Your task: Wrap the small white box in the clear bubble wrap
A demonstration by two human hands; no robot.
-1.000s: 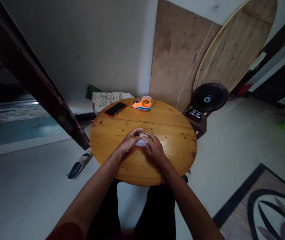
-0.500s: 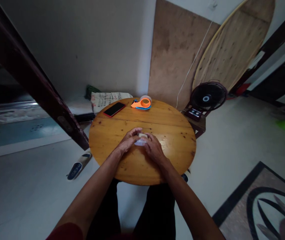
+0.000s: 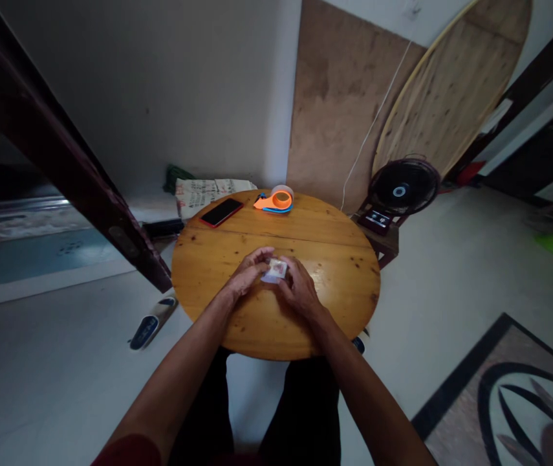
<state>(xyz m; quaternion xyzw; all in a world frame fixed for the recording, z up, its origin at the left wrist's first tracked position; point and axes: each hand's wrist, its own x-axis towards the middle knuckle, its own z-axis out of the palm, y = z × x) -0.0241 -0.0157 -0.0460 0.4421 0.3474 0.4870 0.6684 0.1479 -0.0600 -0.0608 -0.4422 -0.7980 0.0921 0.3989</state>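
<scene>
Between my hands, over the middle of the round wooden table (image 3: 203, 265), is a small pale card-like pack (image 3: 275, 269). Its upper face carries a reddish print too small to read, and a whitish, semi-clear edge shows along the near side. My left hand (image 3: 251, 270) grips the pack's left side, fingers curled and thumb at its edge. On the opposite side, my right hand (image 3: 299, 285) holds it with bent fingers and the thumb at the near right corner. The undersides of both hands are hidden.
An orange tape dispenser (image 3: 276, 202) and a red-edged phone (image 3: 222, 212) lie toward the table's far edge. Beyond the right edge stands a black fan (image 3: 402, 188) on a low stool. A door frame (image 3: 77, 162) slants at left; a slipper (image 3: 152, 323) is on the floor.
My thumbs have shifted outward, and more of the pack's upper face with its reddish print now shows. Both hands stay in about the same place around it.
</scene>
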